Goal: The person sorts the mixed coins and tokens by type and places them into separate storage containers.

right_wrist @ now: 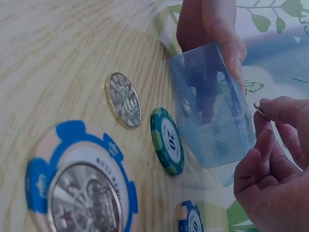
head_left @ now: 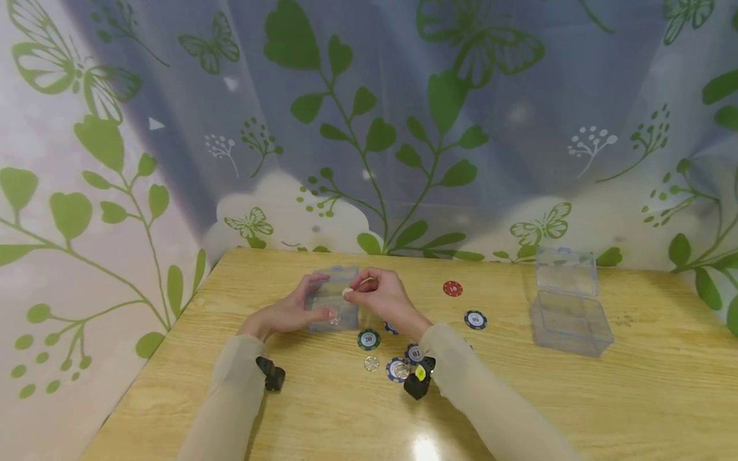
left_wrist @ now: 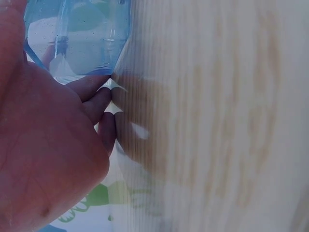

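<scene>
My left hand (head_left: 288,312) grips a clear plastic box (head_left: 349,315) with its lid raised, on the left half of the table. In the right wrist view its thumb lies over the rim of the box (right_wrist: 212,145). One coin (right_wrist: 185,104) shows through the box wall. Over the box, my right hand (head_left: 383,298) pinches a small metal coin (right_wrist: 259,108) between thumb and fingertips. Near the box lie a green 20 chip (head_left: 368,339) and a loose coin (head_left: 371,363). Another coin (right_wrist: 86,200) rests on a blue-and-white chip (head_left: 393,371).
A second clear box (head_left: 571,326) with its lid up stands at the right of the wooden table (head_left: 288,410). A red 10 chip (head_left: 452,289) and a blue chip (head_left: 475,319) lie between. Behind hangs a patterned curtain (head_left: 507,160).
</scene>
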Demonstrator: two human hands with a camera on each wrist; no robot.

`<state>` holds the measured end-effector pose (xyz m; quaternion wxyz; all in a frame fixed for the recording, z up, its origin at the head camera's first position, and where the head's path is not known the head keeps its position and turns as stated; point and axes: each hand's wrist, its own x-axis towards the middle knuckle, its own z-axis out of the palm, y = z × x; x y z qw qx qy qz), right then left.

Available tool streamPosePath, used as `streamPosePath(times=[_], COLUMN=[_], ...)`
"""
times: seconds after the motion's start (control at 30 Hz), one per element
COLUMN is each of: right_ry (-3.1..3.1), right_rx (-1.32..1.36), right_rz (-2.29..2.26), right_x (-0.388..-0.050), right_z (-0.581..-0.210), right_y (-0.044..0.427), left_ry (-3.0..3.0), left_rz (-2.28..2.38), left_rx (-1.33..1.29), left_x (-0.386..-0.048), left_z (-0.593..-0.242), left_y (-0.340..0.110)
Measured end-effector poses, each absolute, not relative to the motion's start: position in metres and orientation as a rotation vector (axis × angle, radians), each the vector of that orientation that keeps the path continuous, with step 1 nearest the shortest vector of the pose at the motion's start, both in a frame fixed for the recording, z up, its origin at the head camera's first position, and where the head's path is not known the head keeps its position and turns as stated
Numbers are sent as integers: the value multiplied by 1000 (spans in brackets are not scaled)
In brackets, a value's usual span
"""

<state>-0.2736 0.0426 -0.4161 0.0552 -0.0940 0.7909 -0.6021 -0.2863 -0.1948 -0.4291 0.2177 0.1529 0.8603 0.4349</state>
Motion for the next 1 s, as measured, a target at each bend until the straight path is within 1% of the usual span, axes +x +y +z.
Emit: streamPosePath(times=[1.0], right_ry=[2354], right_rx=[-290], right_rz=[-1891], right_x=[-270], right_z=[-418], right_y=[42], left_ry=[2363], left_rz=[1227], left_rx=[385], left_x=[-284], left_z=[-427], left_y=[-194])
